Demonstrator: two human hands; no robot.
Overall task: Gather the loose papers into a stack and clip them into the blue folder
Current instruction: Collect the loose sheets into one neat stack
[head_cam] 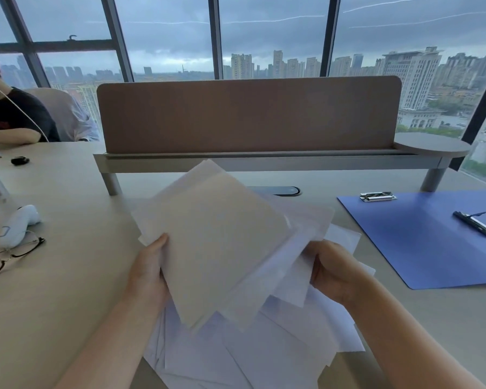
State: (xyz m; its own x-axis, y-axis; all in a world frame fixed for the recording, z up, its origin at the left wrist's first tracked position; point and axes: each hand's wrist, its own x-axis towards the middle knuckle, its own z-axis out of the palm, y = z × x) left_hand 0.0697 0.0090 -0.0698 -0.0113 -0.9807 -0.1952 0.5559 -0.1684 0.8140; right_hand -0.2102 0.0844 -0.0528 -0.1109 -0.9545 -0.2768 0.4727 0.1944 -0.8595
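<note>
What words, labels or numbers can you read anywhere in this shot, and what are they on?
None can be read.
Held papers: both hands grip them; the facing sheet looks blank.
Loose papers on the desk: no print visible.
Blue folder: plain cover, no label seen.
Red mark on the neighbour's black shirt: too blurred to read.

light: dim overcast daylight from windows (264, 37) | shadows: soft | edges: wide-angle bending | focus: slightly soft

Folder (421, 240) right of papers (213, 248)
</note>
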